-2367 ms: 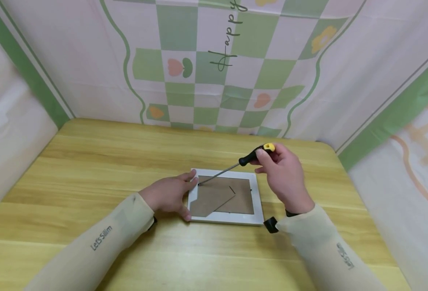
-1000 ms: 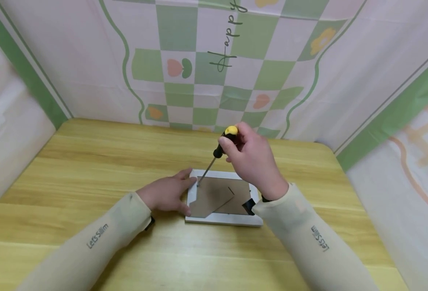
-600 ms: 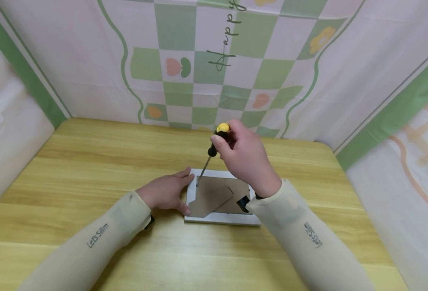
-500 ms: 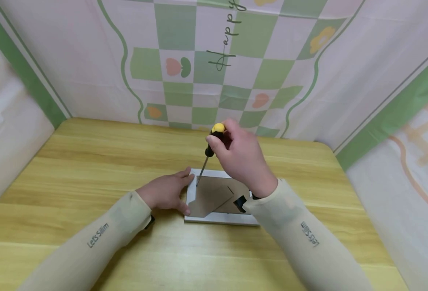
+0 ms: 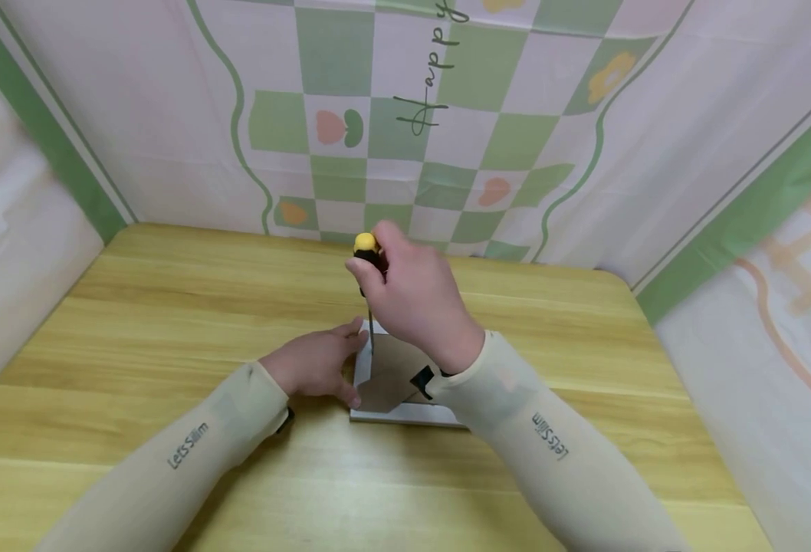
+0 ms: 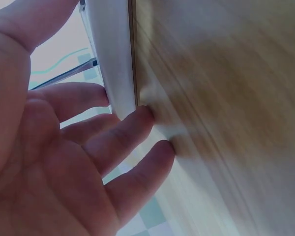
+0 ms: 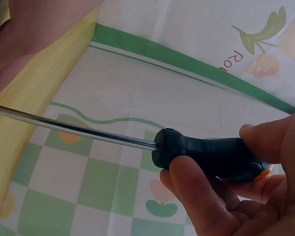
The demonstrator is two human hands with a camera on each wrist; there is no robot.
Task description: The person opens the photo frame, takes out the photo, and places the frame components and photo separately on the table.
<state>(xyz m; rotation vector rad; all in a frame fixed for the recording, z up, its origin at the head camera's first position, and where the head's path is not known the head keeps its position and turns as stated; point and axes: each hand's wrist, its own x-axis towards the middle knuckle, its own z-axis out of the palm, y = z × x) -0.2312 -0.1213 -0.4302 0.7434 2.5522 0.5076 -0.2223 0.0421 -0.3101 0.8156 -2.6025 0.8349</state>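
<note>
A white picture frame point(image 5: 398, 415) lies back side up on the wooden table, its brown backing board point(image 5: 395, 360) showing. My left hand point(image 5: 316, 363) rests against the frame's left end, thumb near the front corner and fingers spread near the far one. In the left wrist view its fingertips point(image 6: 145, 115) touch the frame's side and the table. My right hand point(image 5: 415, 295) grips the black and yellow handle of a screwdriver point(image 7: 201, 150). The steel shaft points down nearly upright, its tip at the backing's left edge, close to my left fingers. My right hand and sleeve cover the frame's right part.
The wooden table point(image 5: 171, 307) reaches back to a hanging cloth point(image 5: 405, 176) with green checks and the word Happy. More cloth hangs at the left and right sides. A black strap point(image 5: 422, 381) hangs from the right wrist over the backing board.
My right hand has moved left, swinging the screwdriver from a low slant to almost upright while its tip stays at the same edge. The left hand keeps its place on the frame.
</note>
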